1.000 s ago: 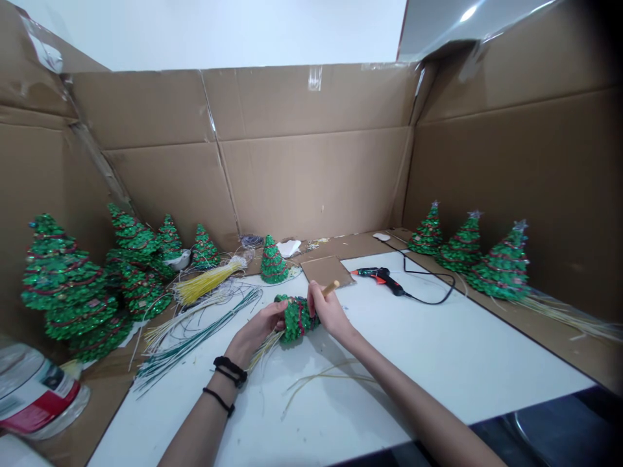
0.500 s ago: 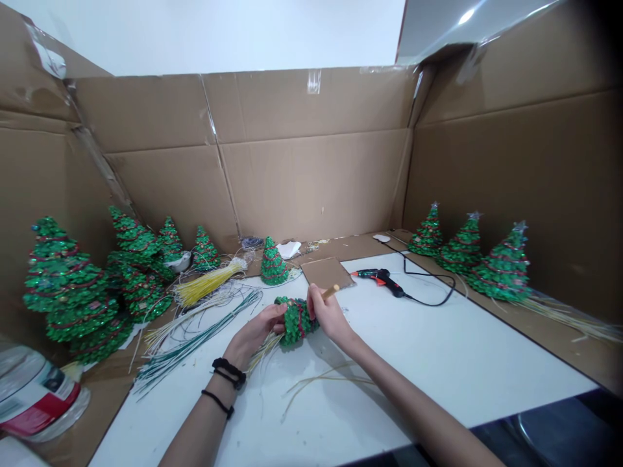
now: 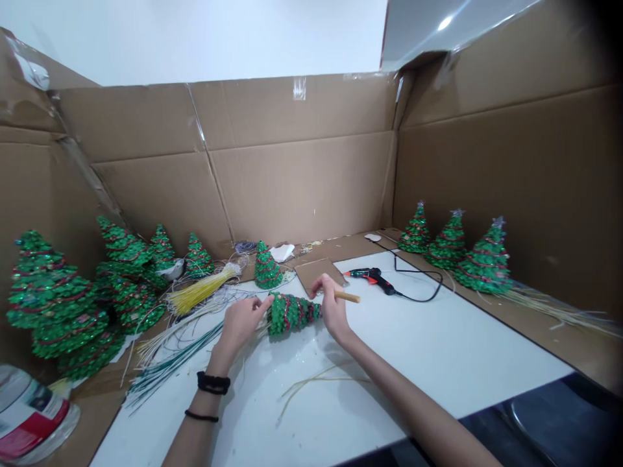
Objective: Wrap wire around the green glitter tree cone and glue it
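A small green Christmas tree ornament [image 3: 292,314] with red garlands is held on its side over the white board [image 3: 428,344], its tip toward the right. My left hand [image 3: 244,318] grips its base, fingers closed at the rim. My right hand [image 3: 332,310] is closed around a thin tan stick [image 3: 347,296], close to the tree's tip; the stick's working end is hidden behind the fingers. Loose pale strands [image 3: 311,383] lie on the board below the tree.
A black and red glue gun [image 3: 374,279] with its cord lies behind on the right, beside a cardboard square [image 3: 311,271]. Finished trees [image 3: 484,263] stand at right, more trees [image 3: 56,295] at left. Yellow strands [image 3: 202,290], green strands [image 3: 170,363] and a plastic jar [image 3: 32,415] are on the left.
The tree has been turned so its tip points right and its side shows more fully. My right hand has shifted from its middle to the tip; the stick now tilts slightly down to the right.
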The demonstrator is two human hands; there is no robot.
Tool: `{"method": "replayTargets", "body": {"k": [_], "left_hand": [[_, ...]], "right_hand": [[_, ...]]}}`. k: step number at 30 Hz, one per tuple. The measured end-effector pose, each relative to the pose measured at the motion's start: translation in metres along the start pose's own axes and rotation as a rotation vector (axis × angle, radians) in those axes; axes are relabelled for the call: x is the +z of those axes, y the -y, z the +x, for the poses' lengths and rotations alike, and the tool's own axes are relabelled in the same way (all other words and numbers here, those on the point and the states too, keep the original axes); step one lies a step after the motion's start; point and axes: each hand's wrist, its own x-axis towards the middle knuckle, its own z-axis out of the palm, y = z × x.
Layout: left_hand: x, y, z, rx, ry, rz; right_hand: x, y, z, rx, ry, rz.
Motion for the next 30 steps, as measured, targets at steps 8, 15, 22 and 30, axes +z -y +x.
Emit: {"method": "replayTargets", "body": {"k": [8, 15, 22, 30], "left_hand": [[-0.002, -0.007, -0.007, 0.157, -0.349, 0.459], [0.011, -0.008, -0.008, 0.347, -0.475, 0.489], [0.013, -0.003, -0.006, 0.353, -0.557, 0.361], [0.019, -0.034, -0.02, 0.536, -0.445, -0.131]], "right_hand": [[0.001, 0.015, -0.02, -0.443, 0.763, -0.388], [0.006, 0.019, -0.054, -0.431, 1.4, -0.813], [0.008, 0.007, -0.039, -0.491, 1.193, -0.623], [0.001, 0.017, -0.008, -0.041, 0.138, 0.301]]}}
